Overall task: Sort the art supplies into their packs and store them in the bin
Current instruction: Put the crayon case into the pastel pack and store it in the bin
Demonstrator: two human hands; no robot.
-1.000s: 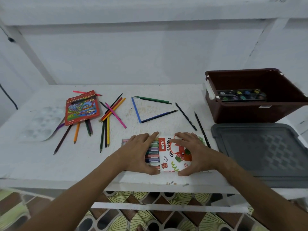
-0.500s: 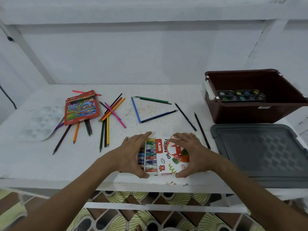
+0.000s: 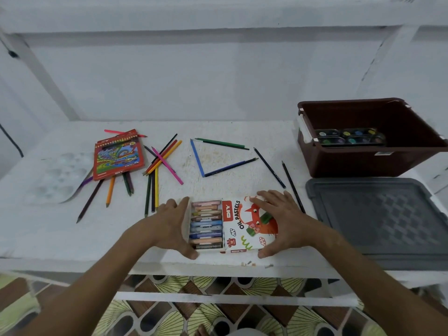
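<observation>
An oil pastel pack lies near the table's front edge. Its white sleeve half covers a tray of pastels that sticks out to the left. My left hand holds the tray's left end, index finger along the far side and thumb on the near side. My right hand grips the sleeve's right end, fingers on top and thumb at the near edge. The brown bin stands at the back right with a watercolour set inside.
A red coloured-pencil pack lies at the back left among several loose pencils. More pencils lie mid-table. A white mixing palette sits far left. The grey bin lid lies right of my hands.
The tray has slid further into the sleeve, so the pack is shorter. My left hand moved from on top of the pastels to the tray's left end.
</observation>
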